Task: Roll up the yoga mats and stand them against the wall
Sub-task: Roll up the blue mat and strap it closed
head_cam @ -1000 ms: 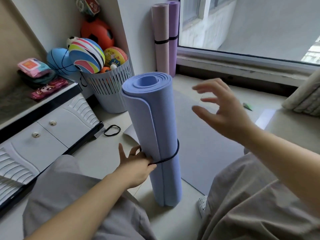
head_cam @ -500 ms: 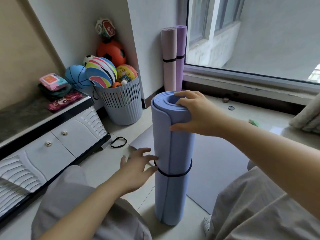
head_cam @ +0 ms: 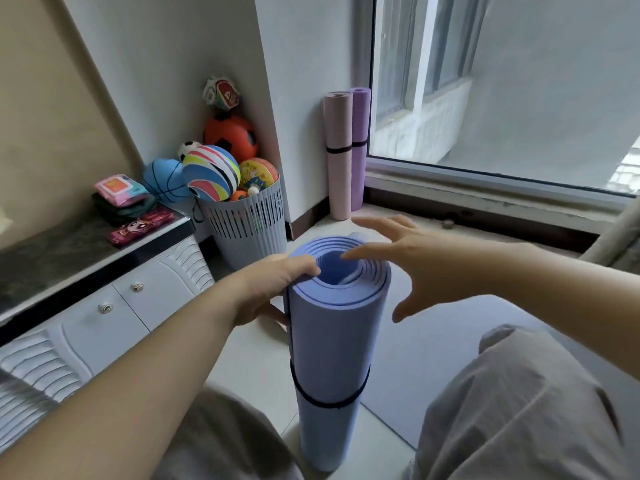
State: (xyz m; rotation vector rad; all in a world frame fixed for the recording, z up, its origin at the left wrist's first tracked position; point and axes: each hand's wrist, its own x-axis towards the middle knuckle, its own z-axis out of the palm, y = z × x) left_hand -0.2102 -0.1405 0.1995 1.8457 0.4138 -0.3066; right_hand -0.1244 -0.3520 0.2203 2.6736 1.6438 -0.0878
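A rolled blue yoga mat [head_cam: 329,341] stands upright on the floor between my knees, with a black elastic band [head_cam: 329,403] round its lower half. My left hand [head_cam: 273,285] grips the roll's top rim, thumb on the rim and fingers behind the roll. My right hand [head_cam: 405,261] hovers over the top with fingers spread, holding nothing. A pink rolled mat [head_cam: 337,154] and a purple rolled mat [head_cam: 360,147] stand banded against the wall by the window. A grey mat [head_cam: 433,348] lies flat on the floor to the right.
A slotted basket [head_cam: 252,226] full of balls stands in the corner at the left. A low white cabinet [head_cam: 104,313] with a dark top runs along the left. The window sill [head_cam: 485,188] crosses the back right.
My left hand left the elastic band and rose to grip the roll's top rim. My right hand let go of the top and now hovers open. The view tilted up.
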